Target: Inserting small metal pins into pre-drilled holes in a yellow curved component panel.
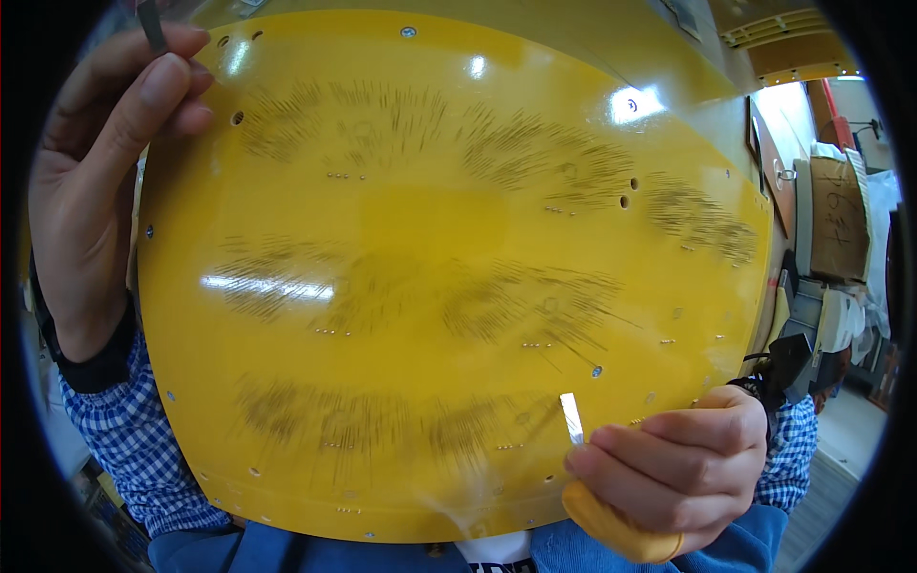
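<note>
A large glossy yellow panel lies before me, with screws, small holes and short rows of tiny pins. Patches of fine dark strokes cover its surface. Over its upper left corner my left hand is raised, thumb and forefinger pinching a narrow, flat dark-grey strip; its far end leaves the picture. My right hand is closed over the lower right of the panel. From its fingertips sticks a small flat silvery metal strip, whose other end is hidden. A yellow finger cover wraps one lower finger.
A dark device with a cable is by my right wrist. Further right stand a cardboard box and stacked items. At the upper right is a yellow slotted frame. The panel's near edge lies close to my body.
</note>
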A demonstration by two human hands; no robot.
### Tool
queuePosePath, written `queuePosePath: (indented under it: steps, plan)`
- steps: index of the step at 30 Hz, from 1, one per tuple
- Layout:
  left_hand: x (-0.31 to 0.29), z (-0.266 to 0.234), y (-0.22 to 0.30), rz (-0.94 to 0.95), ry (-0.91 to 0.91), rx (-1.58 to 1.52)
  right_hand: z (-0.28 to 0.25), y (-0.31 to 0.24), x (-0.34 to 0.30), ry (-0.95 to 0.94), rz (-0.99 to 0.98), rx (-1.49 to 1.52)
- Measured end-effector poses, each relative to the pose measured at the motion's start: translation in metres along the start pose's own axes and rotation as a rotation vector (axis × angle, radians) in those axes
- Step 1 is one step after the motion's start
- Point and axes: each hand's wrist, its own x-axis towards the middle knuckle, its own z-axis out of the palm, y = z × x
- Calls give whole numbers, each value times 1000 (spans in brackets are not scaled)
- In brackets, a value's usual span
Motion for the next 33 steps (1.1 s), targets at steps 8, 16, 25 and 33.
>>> queuePosePath:
  steps: [8, 16, 25, 33]
  plan:
    - [0, 2, -4, 11, 18, -1, -1, -1, 2, -28, 57, -108]
    - [2, -10, -11, 16, 20, 40, -8, 10, 1, -38, 141, 150]
    - [4, 1, -8, 9, 22, 1, 1, 6, -5, 10, -31, -29]
    - [-1, -16, -12, -31, 57, 30, 7, 4, -5, 120, -110, -205]
